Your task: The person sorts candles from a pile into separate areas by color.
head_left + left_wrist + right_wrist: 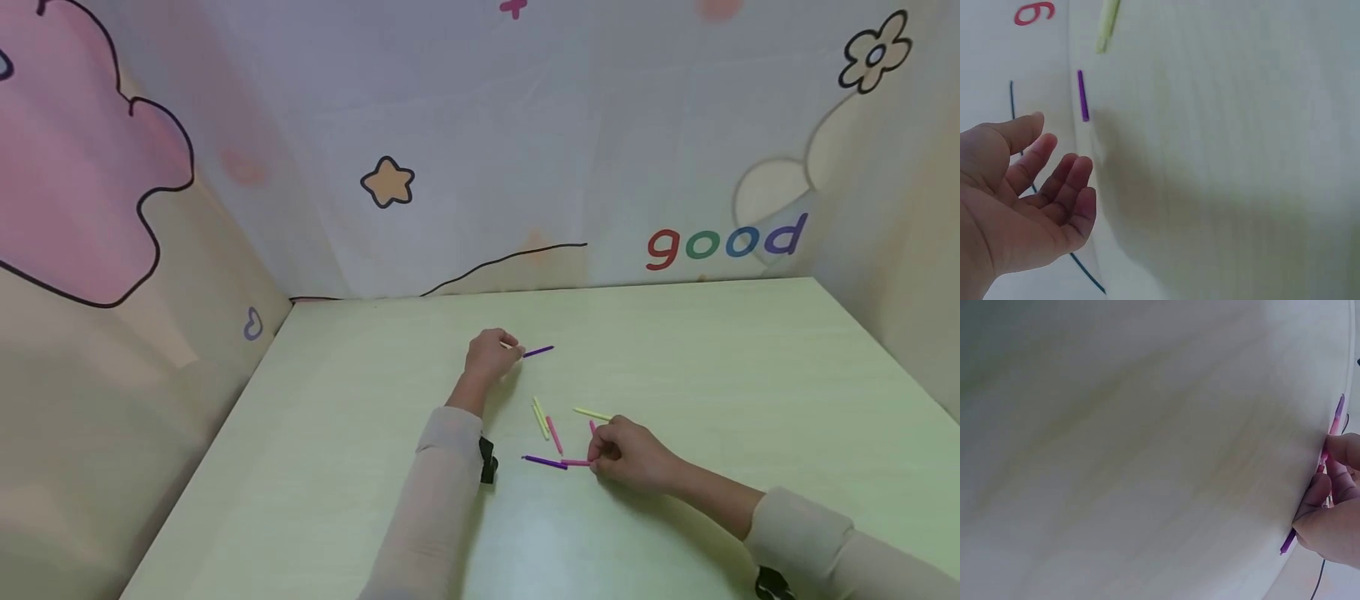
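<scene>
pale table (735, 358), coloured sticks (554, 435) lying loose on it
head view: my right hand (633, 457) pinches a pink stick (575, 462), its end by the near purple stick (543, 462); i judge i'm placing it, which calls for a gentle let-go. left wrist view: my left hand (1025, 212), fingers loosely curved, holds nothing, near the far purple stick (1083, 95). right wrist view: fingertips (1318, 489) narrow round pink. no container shows.

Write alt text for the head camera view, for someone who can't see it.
A person's right hand, fingers curled, is at a cluster of purple, pink and yellow sticks on a pale table. The left hand is farther back, beside a lone purple stick. Behind, a cartoon-printed backdrop reads "good".
</scene>
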Demonstrator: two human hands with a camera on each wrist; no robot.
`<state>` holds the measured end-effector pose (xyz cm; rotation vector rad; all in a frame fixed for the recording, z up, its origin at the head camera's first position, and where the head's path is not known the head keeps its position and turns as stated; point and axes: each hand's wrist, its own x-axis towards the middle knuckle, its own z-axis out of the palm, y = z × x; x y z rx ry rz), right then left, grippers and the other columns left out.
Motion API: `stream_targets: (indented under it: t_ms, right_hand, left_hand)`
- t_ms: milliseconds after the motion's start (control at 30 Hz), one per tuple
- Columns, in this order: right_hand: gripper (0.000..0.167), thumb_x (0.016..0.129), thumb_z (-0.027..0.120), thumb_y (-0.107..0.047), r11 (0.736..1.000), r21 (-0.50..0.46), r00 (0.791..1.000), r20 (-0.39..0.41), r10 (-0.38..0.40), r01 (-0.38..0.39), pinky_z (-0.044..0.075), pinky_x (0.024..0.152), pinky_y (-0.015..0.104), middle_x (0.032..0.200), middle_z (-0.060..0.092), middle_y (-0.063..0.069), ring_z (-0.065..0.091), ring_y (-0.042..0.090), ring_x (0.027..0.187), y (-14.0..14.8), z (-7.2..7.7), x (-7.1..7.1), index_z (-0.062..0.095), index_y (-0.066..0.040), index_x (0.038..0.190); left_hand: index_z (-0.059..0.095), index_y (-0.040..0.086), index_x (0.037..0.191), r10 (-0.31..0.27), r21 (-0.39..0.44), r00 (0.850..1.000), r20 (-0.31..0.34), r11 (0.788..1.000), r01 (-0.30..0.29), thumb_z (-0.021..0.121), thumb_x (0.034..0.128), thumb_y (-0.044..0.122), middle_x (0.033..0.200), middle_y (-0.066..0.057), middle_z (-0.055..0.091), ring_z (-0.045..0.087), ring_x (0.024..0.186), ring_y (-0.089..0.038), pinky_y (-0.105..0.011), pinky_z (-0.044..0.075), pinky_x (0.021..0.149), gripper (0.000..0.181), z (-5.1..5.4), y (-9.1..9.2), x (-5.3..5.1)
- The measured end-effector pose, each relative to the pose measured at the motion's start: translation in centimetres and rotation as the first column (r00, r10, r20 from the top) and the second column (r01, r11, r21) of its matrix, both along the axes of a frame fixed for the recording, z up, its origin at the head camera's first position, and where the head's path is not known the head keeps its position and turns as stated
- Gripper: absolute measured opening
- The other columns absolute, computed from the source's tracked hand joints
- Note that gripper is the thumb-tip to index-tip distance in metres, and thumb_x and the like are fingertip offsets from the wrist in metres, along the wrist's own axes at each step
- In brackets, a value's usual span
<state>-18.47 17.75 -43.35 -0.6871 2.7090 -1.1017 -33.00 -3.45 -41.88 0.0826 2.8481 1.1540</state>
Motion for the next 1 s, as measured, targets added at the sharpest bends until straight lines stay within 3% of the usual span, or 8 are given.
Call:
stream_targets:
  t_ms: [133,400,733,1000]
  right_hand:
    - [0.012,0.077,0.07,-0.001,1.0,-0.001,1.0,0.006,-0.007,0.007,0.039,0.062,0.027,0.075,0.046,-0.001,0.042,0.017,0.074,0.0,0.0,0.1,0.062,-0.01,0.076]
    - [0.011,0.077,0.071,-0.001,1.0,-0.003,0.999,0.038,-0.021,0.022,0.04,0.062,0.027,0.076,0.046,0.001,0.043,0.017,0.074,0.0,0.2,0.2,0.062,-0.009,0.076]
    - [0.012,0.077,0.071,0.0,0.999,0.004,0.998,0.052,-0.04,0.04,0.04,0.062,0.027,0.077,0.045,0.002,0.043,0.018,0.074,-0.3,0.2,0.1,0.062,-0.009,0.076]
    - [0.011,0.077,0.07,-0.001,0.999,0.01,0.999,0.037,-0.032,0.032,0.041,0.062,0.027,0.076,0.046,0.001,0.042,0.018,0.075,-0.4,0.1,0.1,0.063,-0.009,0.077]
  left_hand:
    - [0.066,0.01,0.107,-0.095,0.007,0.995,0.019,0.995,0.095,0.064,0.0885,0.026,0.105,-0.007,0.061,0.055,0.097,-0.022,-0.034,0.045,0.079,0.025,0.4,-0.2,1.2]
    - [0.065,0.009,0.111,-0.236,-0.005,0.97,0.05,0.972,0.237,0.065,0.088,0.025,0.111,-0.01,0.06,0.054,0.103,-0.025,-0.036,0.044,0.083,0.029,0.9,-0.9,3.2]
    - [0.064,0.006,0.112,-0.34,0.031,0.94,0.038,0.94,0.339,0.066,0.0865,0.022,0.114,-0.012,0.06,0.058,0.101,-0.023,-0.033,0.046,0.08,0.03,0.5,-1.8,4.6]
    - [0.064,0.007,0.113,-0.398,0.02,0.917,0.032,0.917,0.398,0.068,0.0851,0.023,0.114,-0.012,0.059,0.059,0.099,-0.024,-0.033,0.046,0.08,0.032,0.9,-2.3,5.9]
